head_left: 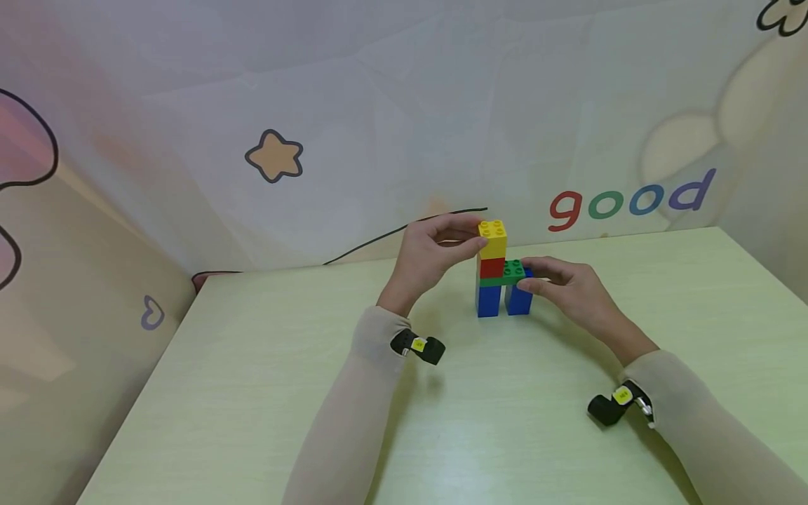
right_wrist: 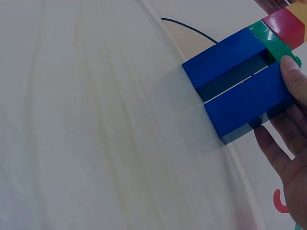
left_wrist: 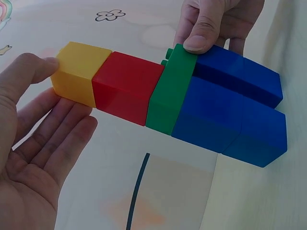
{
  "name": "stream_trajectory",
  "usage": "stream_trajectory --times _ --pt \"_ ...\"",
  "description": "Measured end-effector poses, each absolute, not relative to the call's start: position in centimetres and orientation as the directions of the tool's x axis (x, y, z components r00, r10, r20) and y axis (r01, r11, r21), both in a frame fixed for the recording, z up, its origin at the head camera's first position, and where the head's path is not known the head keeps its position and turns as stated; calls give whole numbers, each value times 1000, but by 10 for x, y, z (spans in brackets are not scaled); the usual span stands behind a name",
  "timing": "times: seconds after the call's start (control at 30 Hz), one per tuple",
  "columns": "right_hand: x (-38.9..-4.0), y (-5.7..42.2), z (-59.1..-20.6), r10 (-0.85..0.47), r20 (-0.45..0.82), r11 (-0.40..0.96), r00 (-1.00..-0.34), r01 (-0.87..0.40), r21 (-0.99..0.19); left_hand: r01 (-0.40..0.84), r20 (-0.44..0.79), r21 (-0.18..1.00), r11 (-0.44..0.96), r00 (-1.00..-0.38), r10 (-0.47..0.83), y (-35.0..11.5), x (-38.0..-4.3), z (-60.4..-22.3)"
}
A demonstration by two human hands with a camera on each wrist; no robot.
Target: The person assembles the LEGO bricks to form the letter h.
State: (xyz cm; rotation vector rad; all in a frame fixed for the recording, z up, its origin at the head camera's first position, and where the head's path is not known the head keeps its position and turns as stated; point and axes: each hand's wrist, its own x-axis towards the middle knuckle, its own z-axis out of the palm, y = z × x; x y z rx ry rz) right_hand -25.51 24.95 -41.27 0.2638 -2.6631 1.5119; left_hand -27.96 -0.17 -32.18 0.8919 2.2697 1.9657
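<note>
A toy-brick structure stands upright on the table. Two blue brick columns [head_left: 489, 301], each made of two bricks, carry a flat green brick [head_left: 514, 271] across their tops. On the green brick's left end sits a red brick [head_left: 492, 268], with a yellow brick [head_left: 493, 245] on top. My left hand [head_left: 426, 256] pinches the yellow brick between thumb and fingers. At the other side my right hand [head_left: 574, 291] holds the upper part of the right column, its thumb by the green brick's edge. The left wrist view shows studs on the green brick [left_wrist: 171, 91], beside the red one.
The pale wooden table [head_left: 252, 393] meets a printed backdrop [head_left: 391, 140] just behind the structure. The backdrop carries a star [head_left: 274, 156] and the word "good" [head_left: 604, 204]. Each wrist wears a small black camera [head_left: 418, 346] on a strap.
</note>
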Motion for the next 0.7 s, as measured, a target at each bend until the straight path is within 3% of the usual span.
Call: stream_trajectory --times 0.23,0.7 --pt "-255 249 -412 -123 148 500 -981 -190 -845 442 378 894 73 -832 406 0 -292 -335" --pt "-252 246 -409 -116 142 500 -983 -181 -847 481 364 847 226 -835 412 2 -281 -321"
